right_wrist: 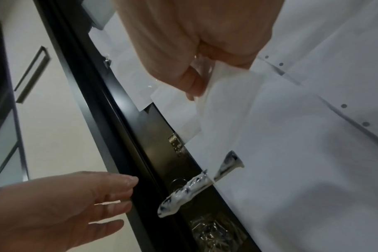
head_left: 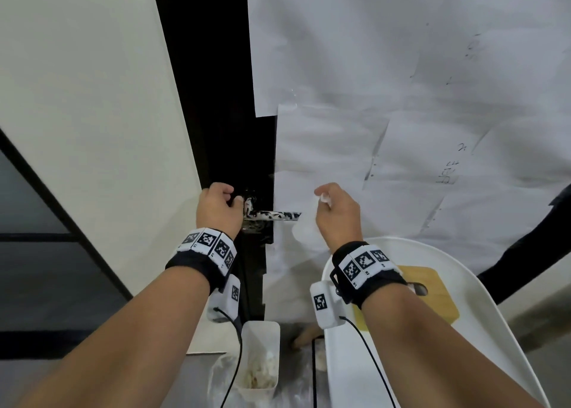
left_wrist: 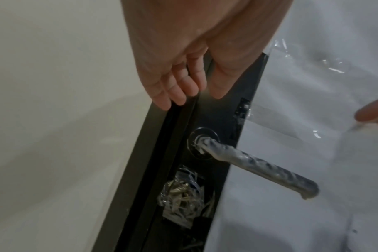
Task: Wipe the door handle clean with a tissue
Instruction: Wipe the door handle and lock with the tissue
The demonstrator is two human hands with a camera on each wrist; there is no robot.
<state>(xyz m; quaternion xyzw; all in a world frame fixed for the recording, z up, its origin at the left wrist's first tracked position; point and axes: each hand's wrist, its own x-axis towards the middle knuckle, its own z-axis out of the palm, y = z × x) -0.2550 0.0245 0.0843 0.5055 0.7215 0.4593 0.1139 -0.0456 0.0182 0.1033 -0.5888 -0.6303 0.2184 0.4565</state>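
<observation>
The door handle (head_left: 272,215) is a black lever smeared with white paste, sticking out to the right from a black door strip; it also shows in the left wrist view (left_wrist: 255,165) and the right wrist view (right_wrist: 196,185). My left hand (head_left: 230,199) hovers at the lever's base by the door edge, its fingers (right_wrist: 119,201) relaxed and holding nothing. My right hand (head_left: 323,195) is just right of the lever's free end and pinches a white tissue (head_left: 306,228), which hangs down from the fingers (right_wrist: 192,85) above the handle.
White paper sheets (head_left: 401,98) are taped over the door. Crumpled tape (left_wrist: 183,192) covers the lock below the handle. Below stand a clear plastic tub (head_left: 259,358) with used tissues and a white rounded tray (head_left: 482,299) bearing a wooden board (head_left: 432,296).
</observation>
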